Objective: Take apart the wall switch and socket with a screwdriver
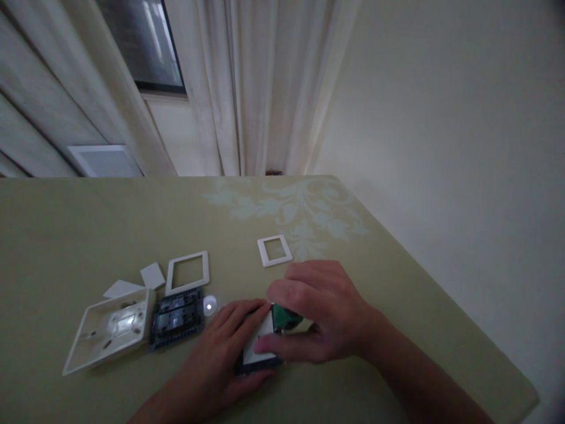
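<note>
1. The left grip [229, 347] is grasping the white-faced panel [256, 355] along its edges, at the bench's [441, 353] near middle.
2. The right grip [320, 309] is covering a green piece [285, 317], its thumb touching the panel; I cannot tell whether it is clasping.
3. The panel is probably feeling light, stiff, slightly slippery; its dark edges are offering safest hold.

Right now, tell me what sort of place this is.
Probably a room in a home: long pale curtains hang beside a plain wall, and the greenish tabletop bears a leafy pattern.
</note>
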